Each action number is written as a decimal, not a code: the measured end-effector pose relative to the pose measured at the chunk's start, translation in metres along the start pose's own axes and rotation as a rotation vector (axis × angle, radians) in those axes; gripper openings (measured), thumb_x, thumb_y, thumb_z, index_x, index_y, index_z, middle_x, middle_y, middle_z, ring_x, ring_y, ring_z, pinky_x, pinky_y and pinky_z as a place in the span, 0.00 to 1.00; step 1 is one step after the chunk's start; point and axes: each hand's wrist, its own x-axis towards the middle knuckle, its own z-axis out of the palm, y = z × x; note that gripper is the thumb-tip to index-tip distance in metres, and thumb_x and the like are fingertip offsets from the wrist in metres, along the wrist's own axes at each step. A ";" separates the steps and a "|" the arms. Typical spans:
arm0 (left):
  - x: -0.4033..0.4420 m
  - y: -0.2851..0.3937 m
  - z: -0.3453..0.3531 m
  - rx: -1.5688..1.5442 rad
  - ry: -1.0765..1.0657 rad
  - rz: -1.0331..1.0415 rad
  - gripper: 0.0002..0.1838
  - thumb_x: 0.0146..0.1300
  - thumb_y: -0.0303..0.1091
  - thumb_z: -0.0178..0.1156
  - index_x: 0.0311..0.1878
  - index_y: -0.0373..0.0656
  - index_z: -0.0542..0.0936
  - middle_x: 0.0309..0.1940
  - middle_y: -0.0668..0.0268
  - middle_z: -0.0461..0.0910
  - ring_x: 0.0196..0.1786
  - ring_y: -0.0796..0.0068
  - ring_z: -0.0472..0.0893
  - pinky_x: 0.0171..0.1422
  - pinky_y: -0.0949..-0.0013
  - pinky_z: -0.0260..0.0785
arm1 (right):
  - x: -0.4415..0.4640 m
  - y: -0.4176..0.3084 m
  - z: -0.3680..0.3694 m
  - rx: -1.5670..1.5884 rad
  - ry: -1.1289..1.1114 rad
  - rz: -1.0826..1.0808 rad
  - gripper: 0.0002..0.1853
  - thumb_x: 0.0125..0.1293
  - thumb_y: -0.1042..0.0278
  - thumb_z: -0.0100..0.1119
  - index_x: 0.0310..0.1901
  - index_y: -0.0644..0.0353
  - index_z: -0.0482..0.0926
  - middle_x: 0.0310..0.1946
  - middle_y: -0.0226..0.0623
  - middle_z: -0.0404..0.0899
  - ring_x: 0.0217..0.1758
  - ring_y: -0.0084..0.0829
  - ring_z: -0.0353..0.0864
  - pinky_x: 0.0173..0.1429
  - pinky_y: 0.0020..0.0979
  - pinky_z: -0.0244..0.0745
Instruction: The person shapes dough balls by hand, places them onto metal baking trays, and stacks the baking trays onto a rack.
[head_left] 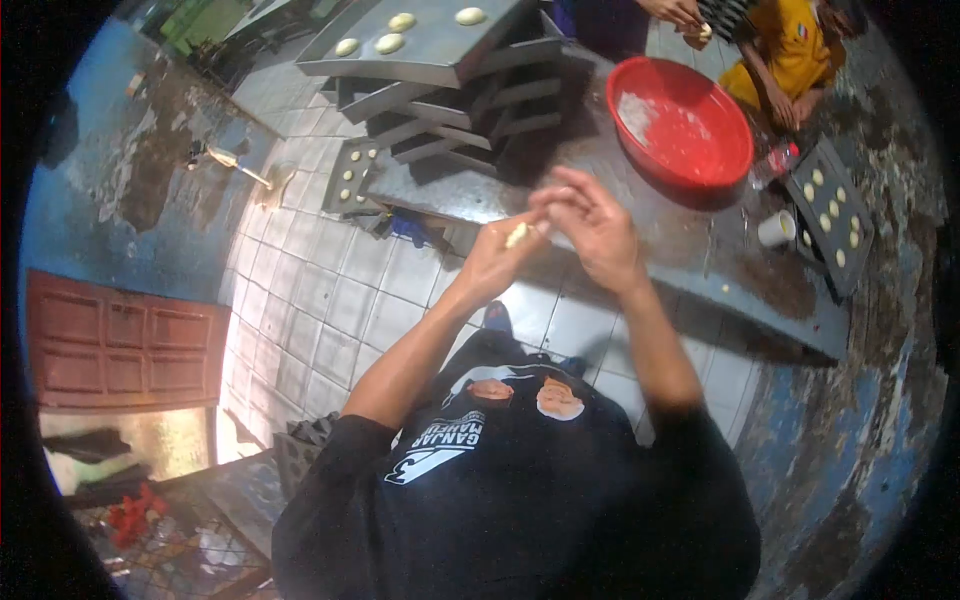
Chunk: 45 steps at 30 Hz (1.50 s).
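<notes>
My left hand (497,258) is closed around a small lump of pale dough (517,235), part of which shows at the top of the fist. Close against it, my right hand (597,232) has its fingers loosely stretched over the left thumb side, their tips smeared by motion. I see nothing held in the right hand. Both hands are raised in front of the near edge of the metal-topped table (660,235).
Stacked metal trays (385,68) stand at the table's left, dough balls on top. A red basin (690,150) holds flour. Right of it are a bottle (775,165), white cup (776,229) and tray of dough balls (850,215). Another person (790,60) works across the table.
</notes>
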 end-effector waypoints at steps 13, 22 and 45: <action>0.062 0.005 -0.162 -0.558 0.245 0.320 0.34 0.79 0.61 0.46 0.69 0.41 0.78 0.82 0.60 0.56 0.79 0.70 0.59 0.76 0.67 0.59 | 0.138 0.012 0.150 0.066 0.108 0.432 0.20 0.78 0.49 0.56 0.53 0.60 0.79 0.46 0.31 0.82 0.46 0.21 0.80 0.50 0.28 0.76; 0.071 -0.049 -0.312 -0.644 0.344 0.445 0.43 0.77 0.53 0.55 0.84 0.45 0.47 0.79 0.50 0.60 0.69 0.64 0.73 0.72 0.61 0.65 | 0.382 0.035 0.135 -1.447 -0.043 -0.024 0.22 0.76 0.53 0.60 0.57 0.65 0.77 0.50 0.46 0.85 0.51 0.40 0.85 0.53 0.41 0.79; 0.033 -0.135 -0.395 -0.592 0.571 0.172 0.28 0.76 0.31 0.53 0.76 0.36 0.63 0.62 0.52 0.79 0.61 0.68 0.78 0.69 0.61 0.67 | 0.454 0.108 0.126 -1.551 -0.496 0.136 0.51 0.74 0.22 0.19 0.81 0.61 0.49 0.84 0.45 0.42 0.88 0.39 0.35 0.87 0.46 0.30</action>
